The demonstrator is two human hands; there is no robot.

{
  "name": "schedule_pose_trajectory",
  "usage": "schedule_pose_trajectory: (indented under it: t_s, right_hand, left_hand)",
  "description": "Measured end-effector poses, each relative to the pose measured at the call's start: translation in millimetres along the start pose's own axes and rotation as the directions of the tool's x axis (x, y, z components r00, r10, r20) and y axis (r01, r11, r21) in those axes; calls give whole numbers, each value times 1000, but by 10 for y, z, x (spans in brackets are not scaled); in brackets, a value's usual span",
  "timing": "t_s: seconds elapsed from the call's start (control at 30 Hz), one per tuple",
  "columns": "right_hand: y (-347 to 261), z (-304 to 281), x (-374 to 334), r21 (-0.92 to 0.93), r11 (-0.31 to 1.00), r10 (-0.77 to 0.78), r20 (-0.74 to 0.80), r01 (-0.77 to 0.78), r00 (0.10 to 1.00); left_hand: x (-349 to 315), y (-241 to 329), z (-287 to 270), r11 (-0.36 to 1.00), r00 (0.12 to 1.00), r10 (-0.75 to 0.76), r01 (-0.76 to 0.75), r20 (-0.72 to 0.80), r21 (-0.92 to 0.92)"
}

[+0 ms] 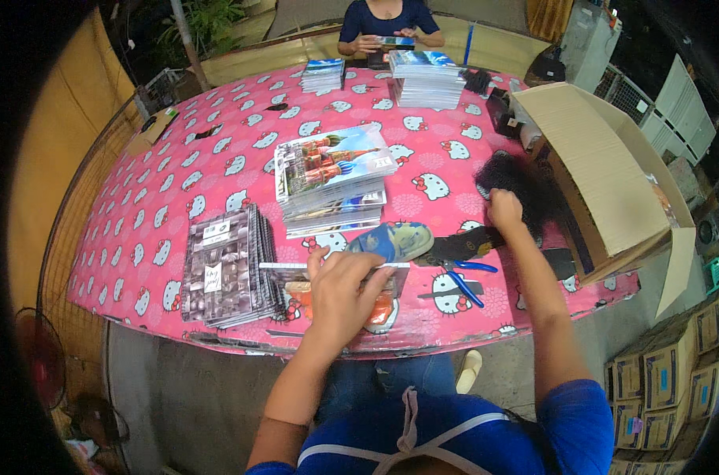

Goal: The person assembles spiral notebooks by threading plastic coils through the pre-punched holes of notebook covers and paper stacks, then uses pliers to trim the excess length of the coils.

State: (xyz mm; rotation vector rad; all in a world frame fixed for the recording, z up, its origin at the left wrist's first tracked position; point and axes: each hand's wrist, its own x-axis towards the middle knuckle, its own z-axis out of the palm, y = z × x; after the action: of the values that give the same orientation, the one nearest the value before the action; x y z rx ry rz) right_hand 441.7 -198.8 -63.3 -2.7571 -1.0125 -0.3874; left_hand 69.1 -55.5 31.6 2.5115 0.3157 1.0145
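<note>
Grip, left: your left hand point(345, 283) pinches a book point(381, 305) between thumb and fingers, apparently on edge, near the front of the counter point(437, 218). Right: your right hand point(505, 210) curls at a black tangle point(508, 172); cannot tell whether it pinches any. Risks, judged: book tips if the left grip slackens; tangle knots if tugged, or snags on the blue-handled cutters point(464, 290) lying between your hands.
</note>
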Motion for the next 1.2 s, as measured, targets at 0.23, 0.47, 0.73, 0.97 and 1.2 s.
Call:
schedule_pose_trajectory:
  t_s: [0.23,0.47,0.73,0.97,1.2]
  right_hand:
    - [-700,-488,-562,433,770,-334,-350,468,875]
    - [-1454,-1278,-1291,881,358,-322,-194,309,927]
    - [-1514,-1314,-1170,900,298,-485,-145,319,863]
    - [-1495,-1373,-1124,862,437,-571,44,258,820]
    - [-1575,-1435,-1316,684,599,-463,-128,416,877]
  left_hand:
    - [-3,-25,20,999,997,-29,26,-69,-38]
    - [19,27,19,1000,995,-16,18,-98,18]
    - [-33,-18,77,999,993,-21,17,-116,-37]
    - [-97,56,53,997,991,-13,22,-131,69]
    - [-115,-1,-3,993,993,-53,65,-108,102]
